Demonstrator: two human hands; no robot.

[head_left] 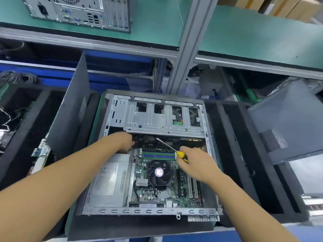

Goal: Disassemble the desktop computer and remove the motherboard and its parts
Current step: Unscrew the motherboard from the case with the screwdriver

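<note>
An open desktop case [150, 211] lies flat in front of me. Inside it sits the green motherboard [162, 193] with a black CPU fan [159, 172] and memory sticks [158, 154]. A silver power supply [110, 184] fills the left side, and a metal drive cage [162, 117] spans the far end. My left hand [125, 142] reaches into the dark gap under the cage among black cables; its fingers are hidden. My right hand [194, 161] grips a yellow-handled screwdriver [180, 154], its shaft pointing up-left over the memory.
A dark side panel [70, 110] leans upright left of the case. Black foam trays [244, 154] flank both sides. Another grey case [290, 123] lies at the right. A second computer [78, 13] stands on the green upper shelf. A metal post [185, 49] rises behind.
</note>
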